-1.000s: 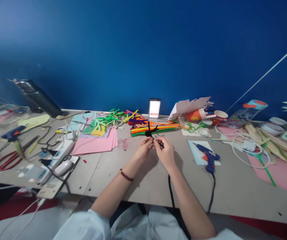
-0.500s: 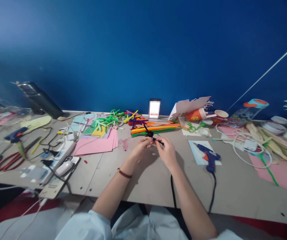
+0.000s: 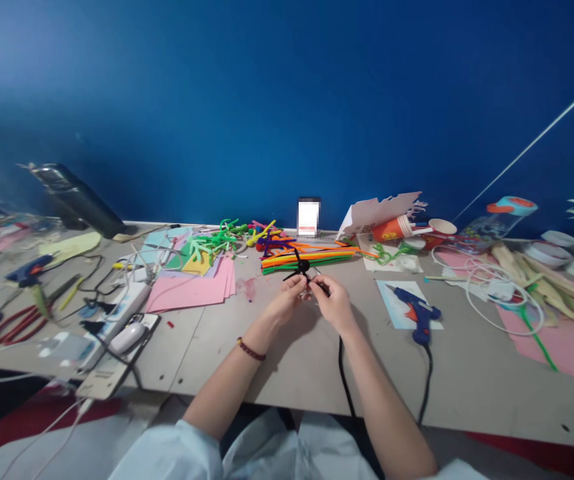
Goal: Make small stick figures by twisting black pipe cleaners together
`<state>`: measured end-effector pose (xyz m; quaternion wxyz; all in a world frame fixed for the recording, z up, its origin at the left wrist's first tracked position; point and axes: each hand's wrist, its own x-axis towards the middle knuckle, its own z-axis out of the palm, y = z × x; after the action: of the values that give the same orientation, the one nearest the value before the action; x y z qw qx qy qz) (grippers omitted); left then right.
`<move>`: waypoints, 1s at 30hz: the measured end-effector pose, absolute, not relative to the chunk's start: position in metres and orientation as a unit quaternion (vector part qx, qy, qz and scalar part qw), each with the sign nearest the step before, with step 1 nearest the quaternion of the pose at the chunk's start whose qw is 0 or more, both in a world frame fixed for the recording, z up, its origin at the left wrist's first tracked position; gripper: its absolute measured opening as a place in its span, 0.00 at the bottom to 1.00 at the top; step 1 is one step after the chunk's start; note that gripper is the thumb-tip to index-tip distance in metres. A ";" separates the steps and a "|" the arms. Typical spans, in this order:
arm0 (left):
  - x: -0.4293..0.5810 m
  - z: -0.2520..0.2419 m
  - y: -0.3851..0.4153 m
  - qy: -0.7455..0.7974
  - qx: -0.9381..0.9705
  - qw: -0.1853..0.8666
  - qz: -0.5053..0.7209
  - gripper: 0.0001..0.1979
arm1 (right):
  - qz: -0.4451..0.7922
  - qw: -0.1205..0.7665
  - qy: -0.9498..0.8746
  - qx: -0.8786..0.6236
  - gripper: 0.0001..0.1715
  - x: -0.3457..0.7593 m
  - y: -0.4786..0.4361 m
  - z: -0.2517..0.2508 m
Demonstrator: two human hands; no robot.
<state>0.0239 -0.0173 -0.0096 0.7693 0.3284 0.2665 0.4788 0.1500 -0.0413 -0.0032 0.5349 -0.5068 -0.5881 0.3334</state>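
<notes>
Both of my hands meet over the middle of the grey table (image 3: 277, 360). My left hand (image 3: 287, 300) pinches a small black pipe-cleaner figure (image 3: 301, 267) with a round knot and short strands sticking out. My right hand (image 3: 335, 301) is closed on a black strand that runs from the figure toward its fingers. A bundle of orange and green pipe cleaners (image 3: 311, 257) lies just behind the figure. A beaded bracelet (image 3: 251, 349) sits on my left wrist.
A blue glue gun (image 3: 417, 311) rests on a card to the right, its cord running off the front edge. Pink paper sheets (image 3: 191, 287), twisted coloured pipe cleaners (image 3: 227, 237), a power strip (image 3: 117, 310), red scissors (image 3: 14, 321) and a second glue gun (image 3: 29, 272) lie left. Paper cups (image 3: 401, 230) and white cable (image 3: 487, 287) sit right.
The black figure has turned between my fingers, its strands pointing differently. Both hands stayed at about the same spot over the table.
</notes>
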 end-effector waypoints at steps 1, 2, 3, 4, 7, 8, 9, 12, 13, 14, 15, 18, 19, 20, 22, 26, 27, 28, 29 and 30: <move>0.024 -0.009 -0.018 0.260 0.329 0.772 0.478 0.16 | 0.374 0.537 -0.571 -0.496 0.10 0.150 -0.041 -0.004; 0.025 -0.007 -0.019 0.253 0.330 0.774 0.477 0.16 | 0.415 0.537 -0.554 -0.482 0.11 0.150 -0.040 -0.004; 0.025 -0.006 -0.020 0.246 0.332 0.776 0.477 0.17 | 0.451 0.538 -0.537 -0.469 0.12 0.149 -0.040 -0.004; 0.025 -0.005 -0.021 0.240 0.336 0.776 0.476 0.17 | 0.480 0.538 -0.519 -0.459 0.13 0.149 -0.039 -0.004; 0.026 -0.002 -0.023 0.237 0.353 0.772 0.472 0.17 | 0.529 0.541 -0.469 -0.456 0.17 0.148 -0.040 -0.001; 0.026 -0.002 -0.023 0.241 0.358 0.769 0.472 0.17 | 0.537 0.540 -0.455 -0.460 0.18 0.148 -0.040 0.000; 0.026 -0.003 -0.023 0.246 0.364 0.763 0.474 0.17 | 0.544 0.539 -0.445 -0.465 0.18 0.148 -0.040 0.001; 0.026 -0.007 -0.021 0.256 0.383 0.735 0.498 0.18 | 0.570 0.527 -0.417 -0.472 0.19 0.149 -0.040 0.002; 0.026 -0.009 -0.020 0.255 0.390 0.726 0.505 0.18 | 0.582 0.522 -0.409 -0.471 0.19 0.150 -0.040 0.001; 0.026 -0.011 -0.020 0.254 0.399 0.718 0.510 0.17 | 0.596 0.517 -0.402 -0.466 0.19 0.150 -0.040 0.001; 0.026 -0.013 -0.019 0.252 0.409 0.712 0.512 0.16 | 0.611 0.511 -0.396 -0.457 0.19 0.151 -0.039 0.000; 0.025 -0.015 -0.019 0.240 0.435 0.700 0.513 0.15 | 0.655 0.492 -0.389 -0.422 0.19 0.152 -0.039 0.000; 0.025 -0.015 -0.019 0.235 0.439 0.698 0.515 0.15 | 0.666 0.489 -0.386 -0.410 0.19 0.152 -0.039 0.000; 0.026 -0.014 -0.020 0.230 0.440 0.698 0.517 0.15 | 0.676 0.487 -0.382 -0.401 0.19 0.152 -0.039 0.000; 0.026 -0.011 -0.021 0.220 0.437 0.704 0.515 0.16 | 0.688 0.484 -0.377 -0.387 0.19 0.152 -0.040 0.001; 0.029 -0.004 -0.023 0.217 0.401 0.725 0.517 0.15 | 0.665 0.489 -0.399 -0.399 0.18 0.151 -0.041 -0.001; 0.030 -0.003 -0.023 0.218 0.392 0.726 0.521 0.15 | 0.642 0.498 -0.411 -0.413 0.18 0.151 -0.041 -0.001; 0.030 -0.002 -0.022 0.222 0.384 0.725 0.527 0.16 | 0.611 0.511 -0.428 -0.429 0.18 0.151 -0.040 -0.002; 0.030 -0.003 -0.021 0.229 0.379 0.723 0.530 0.16 | 0.572 0.524 -0.449 -0.443 0.18 0.150 -0.040 -0.003; 0.030 -0.003 -0.020 0.240 0.377 0.718 0.533 0.16 | 0.528 0.537 -0.475 -0.455 0.17 0.150 -0.040 -0.003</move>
<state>0.0296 -0.0203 -0.0032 0.7182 0.3773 0.2403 0.5330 0.1498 -0.0403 -0.0035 0.5369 -0.4553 -0.4748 0.5282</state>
